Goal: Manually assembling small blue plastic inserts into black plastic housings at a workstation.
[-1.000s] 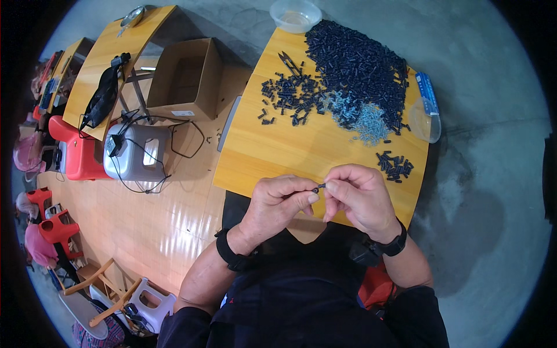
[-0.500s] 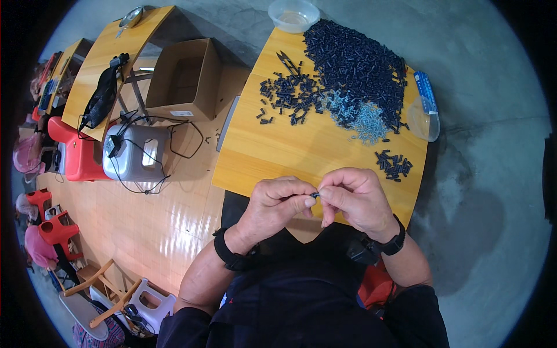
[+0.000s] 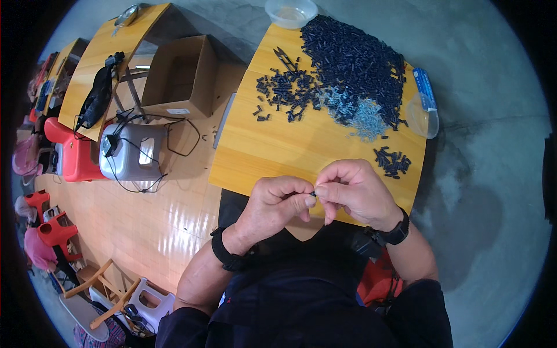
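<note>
Pinching 1 small dark piece [image 3: 313, 194] between closed fingertips [image 3: 310, 201], the left hand [image 3: 278, 200] and right hand [image 3: 356, 194] meet above the near side of the yellow table [image 3: 267, 153], this piece apparently unfinished, the small right-hand cluster [image 3: 392, 162] perhaps done, the large dark heap [image 3: 353, 64] seemingly left.

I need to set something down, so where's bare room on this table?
The table is bare along its left edge, between the scattered dark pieces and left hand, and centrally, between the blue bits and right hand. It's crowded at the far-right corner, with the large dark heap.
</note>
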A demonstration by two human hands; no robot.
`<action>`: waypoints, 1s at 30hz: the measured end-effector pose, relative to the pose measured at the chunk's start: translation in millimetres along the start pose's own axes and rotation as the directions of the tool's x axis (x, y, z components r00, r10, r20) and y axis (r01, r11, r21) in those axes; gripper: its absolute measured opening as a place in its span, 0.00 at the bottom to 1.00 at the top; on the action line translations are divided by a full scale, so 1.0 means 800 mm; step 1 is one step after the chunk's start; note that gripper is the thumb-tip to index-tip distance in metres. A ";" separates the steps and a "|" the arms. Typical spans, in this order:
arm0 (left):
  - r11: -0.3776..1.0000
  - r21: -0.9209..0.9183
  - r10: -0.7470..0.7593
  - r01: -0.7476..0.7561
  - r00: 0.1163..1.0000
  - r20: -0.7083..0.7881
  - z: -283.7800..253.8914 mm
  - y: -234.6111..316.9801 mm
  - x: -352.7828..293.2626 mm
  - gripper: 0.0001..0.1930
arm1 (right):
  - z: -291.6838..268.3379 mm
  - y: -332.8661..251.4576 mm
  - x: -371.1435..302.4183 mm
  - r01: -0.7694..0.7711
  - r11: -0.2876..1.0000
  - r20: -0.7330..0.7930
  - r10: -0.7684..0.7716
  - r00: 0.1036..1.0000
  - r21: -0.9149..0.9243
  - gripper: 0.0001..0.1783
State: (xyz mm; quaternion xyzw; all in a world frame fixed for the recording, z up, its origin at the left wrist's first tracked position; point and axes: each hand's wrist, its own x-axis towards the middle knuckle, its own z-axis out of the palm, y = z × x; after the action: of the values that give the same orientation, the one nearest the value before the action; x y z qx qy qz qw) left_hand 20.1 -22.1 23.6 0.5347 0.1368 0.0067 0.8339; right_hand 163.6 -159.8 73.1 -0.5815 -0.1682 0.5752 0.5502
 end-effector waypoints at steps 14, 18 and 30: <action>0.979 -0.201 -0.036 0.037 0.999 0.007 0.013 -0.001 -0.003 0.06 | -0.002 0.002 0.003 -0.046 0.981 0.104 0.026 0.994 0.188 0.07; 0.977 -0.210 0.010 -0.025 0.997 -0.074 0.020 -0.001 0.001 0.06 | 0.000 -0.003 0.003 0.007 0.988 0.052 -0.015 0.999 0.156 0.07; 0.990 -0.132 -0.053 0.055 0.998 0.016 0.024 0.017 -0.004 0.08 | 0.005 -0.008 -0.014 0.120 0.990 -0.021 -0.122 0.992 -0.069 0.08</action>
State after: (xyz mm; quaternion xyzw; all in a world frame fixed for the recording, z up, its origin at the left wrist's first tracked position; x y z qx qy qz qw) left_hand 23.4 -34.0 44.4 0.4745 0.1453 -0.0102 0.8681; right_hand 159.8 -165.0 85.1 -0.5959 -0.2155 0.5272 0.5662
